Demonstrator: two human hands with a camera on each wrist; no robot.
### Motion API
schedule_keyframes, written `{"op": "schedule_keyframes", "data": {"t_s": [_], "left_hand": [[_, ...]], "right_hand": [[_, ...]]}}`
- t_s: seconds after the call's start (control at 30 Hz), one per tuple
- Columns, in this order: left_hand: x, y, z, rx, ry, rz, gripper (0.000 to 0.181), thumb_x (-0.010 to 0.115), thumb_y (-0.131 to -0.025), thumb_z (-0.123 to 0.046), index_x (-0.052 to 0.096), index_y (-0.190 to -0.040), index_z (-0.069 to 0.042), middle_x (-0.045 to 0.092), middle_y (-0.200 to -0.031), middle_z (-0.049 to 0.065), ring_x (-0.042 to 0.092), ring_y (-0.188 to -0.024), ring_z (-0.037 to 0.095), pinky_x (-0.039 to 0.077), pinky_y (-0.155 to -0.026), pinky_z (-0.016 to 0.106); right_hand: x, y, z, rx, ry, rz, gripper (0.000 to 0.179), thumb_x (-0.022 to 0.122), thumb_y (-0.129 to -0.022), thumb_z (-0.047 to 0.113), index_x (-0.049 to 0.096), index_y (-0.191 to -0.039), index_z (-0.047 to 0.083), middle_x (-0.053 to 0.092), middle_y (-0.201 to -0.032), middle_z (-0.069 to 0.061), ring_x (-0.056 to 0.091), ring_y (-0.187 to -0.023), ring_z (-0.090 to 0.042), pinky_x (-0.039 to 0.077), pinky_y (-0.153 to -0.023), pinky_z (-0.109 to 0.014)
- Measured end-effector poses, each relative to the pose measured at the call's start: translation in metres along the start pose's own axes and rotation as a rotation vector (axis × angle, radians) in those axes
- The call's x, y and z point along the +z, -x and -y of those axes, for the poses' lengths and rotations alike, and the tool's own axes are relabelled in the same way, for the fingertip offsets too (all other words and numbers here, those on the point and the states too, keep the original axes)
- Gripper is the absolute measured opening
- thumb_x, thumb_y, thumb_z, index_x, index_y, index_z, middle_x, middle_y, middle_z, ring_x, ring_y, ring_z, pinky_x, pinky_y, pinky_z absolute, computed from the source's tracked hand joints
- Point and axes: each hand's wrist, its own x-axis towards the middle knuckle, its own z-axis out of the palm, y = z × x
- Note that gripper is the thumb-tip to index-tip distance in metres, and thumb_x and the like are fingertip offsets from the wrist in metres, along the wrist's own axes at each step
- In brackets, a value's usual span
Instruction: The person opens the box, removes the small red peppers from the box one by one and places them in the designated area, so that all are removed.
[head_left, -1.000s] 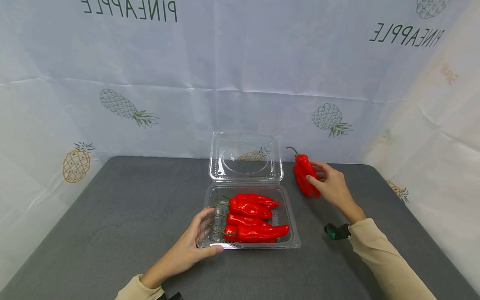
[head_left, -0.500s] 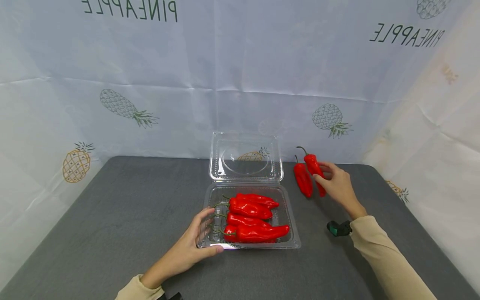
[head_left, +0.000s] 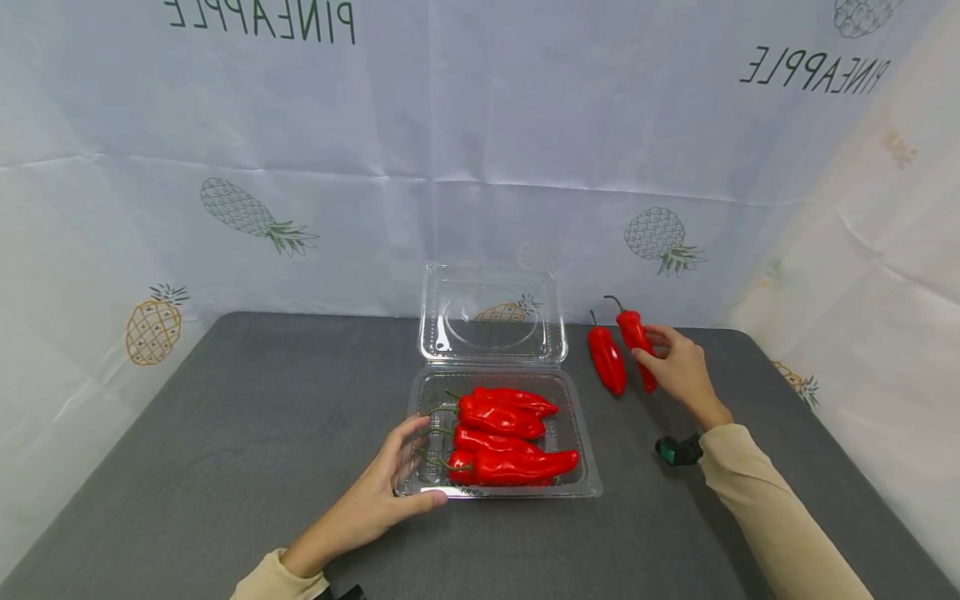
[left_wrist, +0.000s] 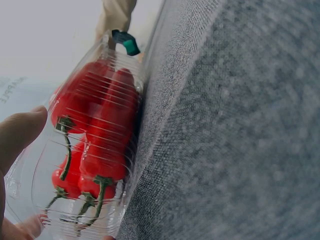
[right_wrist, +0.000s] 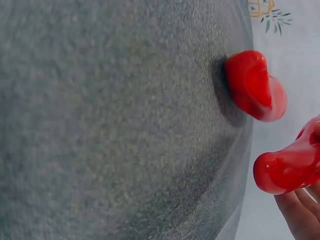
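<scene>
My left hand (head_left: pixel 386 479) holds the near left corner of a clear plastic clamshell container (head_left: pixel 587 454), thumb at the front rim and fingers along the left side. Inside lie several red peppers (head_left: pixel 498 417), their green stems pointing left. At the back right, my right hand (head_left: pixel 678 367) grips a long red pepper (head_left: pixel 634 330) between thumb and fingers, its stem pointing away. The right wrist view shows this pepper (right_wrist: pixel 285 170) raised off the cloth. Another red pepper (head_left: pixel 606 358) lies on the table just left of it.
The container's clear lid (head_left: pixel 491 337) stands raised behind its base, toward the back cloth. A grey cloth covers the table (head_left: pixel 285 408). A white pineapple-print sheet (head_left: pixel 480 142) hangs behind and along the sides.
My right hand has moved slightly right with its pepper, which earlier overlapped the other pepper and is now apart from it. My left hand and the container have stayed still.
</scene>
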Motion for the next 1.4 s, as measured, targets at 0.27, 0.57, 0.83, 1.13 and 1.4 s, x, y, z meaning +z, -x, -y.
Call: {"op": "schedule_keyframes", "data": {"t_s": [0.27, 0.57, 0.83, 1.13, 1.4], "left_hand": [[0.000, 0.000, 0.001, 0.022, 0.012, 0.008, 0.094, 0.081, -0.083, -0.020, 0.020, -0.154, -0.012, 0.017, -0.162, 0.017, 0.027, -0.148, 0.044, 0.029, -0.118, 0.051], [0.000, -0.001, 0.001, 0.025, 0.019, 0.010, 0.094, 0.081, -0.083, -0.020, 0.020, -0.154, -0.011, 0.018, -0.162, 0.017, 0.026, -0.148, 0.044, 0.029, -0.118, 0.050], [-0.001, 0.000, 0.001, 0.019, 0.015, 0.006, 0.094, 0.081, -0.082, -0.020, 0.021, -0.154, -0.012, 0.018, -0.162, 0.016, 0.027, -0.148, 0.044, 0.029, -0.118, 0.050], [0.000, 0.000, 0.001, 0.038, 0.022, 0.003, 0.094, 0.082, -0.082, -0.019, 0.021, -0.153, -0.010, 0.019, -0.162, 0.017, 0.028, -0.147, 0.044, 0.029, -0.117, 0.051], [0.000, 0.000, 0.001, 0.043, 0.025, 0.006, 0.094, 0.082, -0.082, -0.018, 0.021, -0.153, -0.011, 0.019, -0.162, 0.017, 0.028, -0.147, 0.044, 0.029, -0.117, 0.050]], "right_hand": [[-0.001, -0.005, -0.005, 0.027, 0.027, 0.024, 0.055, 0.064, -0.096, 0.020, 0.046, -0.140, -0.008, 0.055, -0.132, -0.038, 0.060, -0.113, -0.053, 0.057, -0.086, -0.059], [0.001, -0.010, -0.010, 0.098, 0.050, 0.073, 0.059, 0.064, -0.096, 0.022, 0.043, -0.141, -0.011, 0.053, -0.134, -0.038, 0.056, -0.120, -0.051, 0.056, -0.090, -0.058], [0.003, -0.012, -0.016, 0.107, 0.088, 0.093, 0.060, 0.064, -0.096, 0.023, 0.043, -0.139, -0.012, 0.052, -0.133, -0.039, 0.055, -0.119, -0.051, 0.058, -0.089, -0.057], [0.004, -0.014, -0.016, 0.106, 0.115, 0.104, 0.058, 0.062, -0.097, 0.023, 0.044, -0.139, -0.013, 0.053, -0.132, -0.039, 0.056, -0.117, -0.050, 0.057, -0.090, -0.057], [0.006, -0.017, -0.016, 0.131, 0.156, 0.092, 0.053, 0.062, -0.096, 0.023, 0.048, -0.134, -0.013, 0.055, -0.129, -0.039, 0.057, -0.113, -0.050, 0.055, -0.092, -0.059]]}}
